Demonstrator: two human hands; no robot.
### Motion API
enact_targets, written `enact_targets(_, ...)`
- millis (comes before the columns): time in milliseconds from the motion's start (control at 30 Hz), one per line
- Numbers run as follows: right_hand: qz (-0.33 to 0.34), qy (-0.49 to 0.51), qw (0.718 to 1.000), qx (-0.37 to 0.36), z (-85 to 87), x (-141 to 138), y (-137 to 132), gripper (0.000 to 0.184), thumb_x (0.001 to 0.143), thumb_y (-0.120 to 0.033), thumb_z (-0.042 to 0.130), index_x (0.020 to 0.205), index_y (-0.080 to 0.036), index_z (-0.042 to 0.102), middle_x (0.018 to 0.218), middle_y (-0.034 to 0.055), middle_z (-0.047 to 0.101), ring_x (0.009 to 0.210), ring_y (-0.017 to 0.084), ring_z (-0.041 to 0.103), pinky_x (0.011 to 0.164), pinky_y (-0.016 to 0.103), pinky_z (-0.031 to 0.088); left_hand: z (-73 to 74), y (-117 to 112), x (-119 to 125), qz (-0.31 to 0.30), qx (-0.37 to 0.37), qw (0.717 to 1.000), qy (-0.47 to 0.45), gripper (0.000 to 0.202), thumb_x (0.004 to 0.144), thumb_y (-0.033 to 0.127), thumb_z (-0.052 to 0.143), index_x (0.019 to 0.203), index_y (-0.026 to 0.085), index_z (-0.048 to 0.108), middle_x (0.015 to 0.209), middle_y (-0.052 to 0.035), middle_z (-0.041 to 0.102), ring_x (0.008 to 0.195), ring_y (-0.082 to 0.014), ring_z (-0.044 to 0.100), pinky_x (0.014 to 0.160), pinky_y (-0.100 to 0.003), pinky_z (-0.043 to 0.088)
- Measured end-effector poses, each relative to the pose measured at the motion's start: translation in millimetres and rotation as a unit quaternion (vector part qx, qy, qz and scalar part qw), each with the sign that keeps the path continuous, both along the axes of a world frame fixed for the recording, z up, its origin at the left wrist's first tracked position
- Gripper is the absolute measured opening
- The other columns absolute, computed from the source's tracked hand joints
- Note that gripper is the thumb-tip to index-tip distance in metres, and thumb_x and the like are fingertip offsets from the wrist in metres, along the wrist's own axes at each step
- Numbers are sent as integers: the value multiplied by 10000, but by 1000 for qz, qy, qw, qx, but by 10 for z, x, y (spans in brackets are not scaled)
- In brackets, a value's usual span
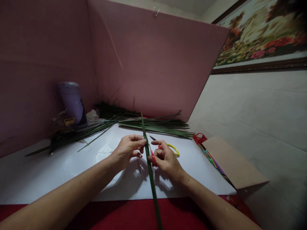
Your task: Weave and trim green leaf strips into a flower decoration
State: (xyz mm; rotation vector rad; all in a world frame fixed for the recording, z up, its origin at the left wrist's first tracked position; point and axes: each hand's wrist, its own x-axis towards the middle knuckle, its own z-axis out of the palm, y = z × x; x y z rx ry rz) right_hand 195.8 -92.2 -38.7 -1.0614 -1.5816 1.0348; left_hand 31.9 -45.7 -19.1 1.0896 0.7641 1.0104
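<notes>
A long green leaf strip (151, 179) runs from the red cloth in front up past both hands, its pointed tip standing above them. My left hand (129, 148) pinches it between thumb and fingers near the upper part. On the strip's right side, my right hand (168, 159) is closed on a small red-handled tool (153, 158). A thin metal part points up from that handle beside the leaf; its exact kind is hard to make out. Behind my right hand lie yellow-handled scissors (177, 150) with a dark blade tip, partly covered by the fingers.
Bundles of green leaves (158, 126) lie along the back, with more leaves (79, 132) to the left. A purple bottle-like container (72, 100) stands at back left. An open cardboard box (232, 159) with colourful items sits right. Pink panels (153, 64) enclose the white table surface (79, 179).
</notes>
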Motion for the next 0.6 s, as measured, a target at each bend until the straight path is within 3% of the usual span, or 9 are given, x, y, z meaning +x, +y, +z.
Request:
enact_targets(300, 27, 76, 996, -40, -31, 9, 32, 428, 726, -289, 678, 1053, -199, 418, 530, -103, 483, 478, 92, 460, 536, 244, 393, 24, -1, 17, 2, 15, 1000, -10, 181, 627, 205, 739, 727, 118, 615, 632, -7, 571, 516, -93, 525, 425, -203, 411)
enact_targets(600, 24, 36, 999, -27, -6, -5, -1, 423, 730, -250, 662, 1070, -193, 417, 516, -107, 466, 478, 92, 450, 524, 239, 363, 39, -4, 15, 31, -3, 999, 1, 203, 628, 249, 745, 695, 110, 613, 581, 2, 562, 465, -79, 494, 409, -201, 394)
